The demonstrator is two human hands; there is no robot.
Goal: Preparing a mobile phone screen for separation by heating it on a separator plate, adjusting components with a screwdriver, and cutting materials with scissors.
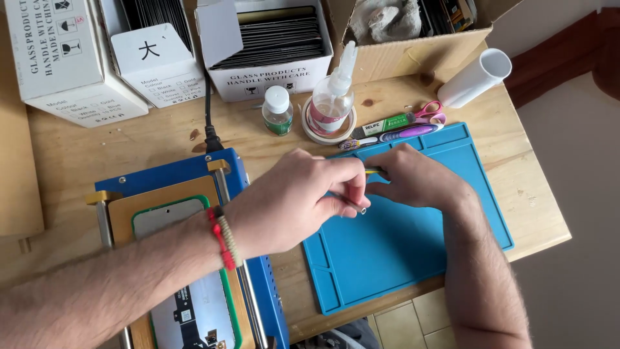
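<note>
Tool point(358, 207), thin and small, is pinched by the left hand point(290, 207) and right hand point(416, 181), both closed, above the blue mat point(413, 258) at six o'clock.

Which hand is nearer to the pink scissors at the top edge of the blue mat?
Right. The right hand lies just below the pink scissors; the left hand is further away, down-left, above the blue mat.

Free: we see bare blue mat point(400, 258) below and right of our hands | Left: blue machine point(194, 258) just beside mat | Behind: pens point(403, 134), scissors point(429, 111), squeeze bottle point(332, 97) on tape roll, small bottle point(278, 111), white tube point(475, 77), boxes point(271, 48) crowd the far edge | Near: table edge point(361, 317) open
</note>
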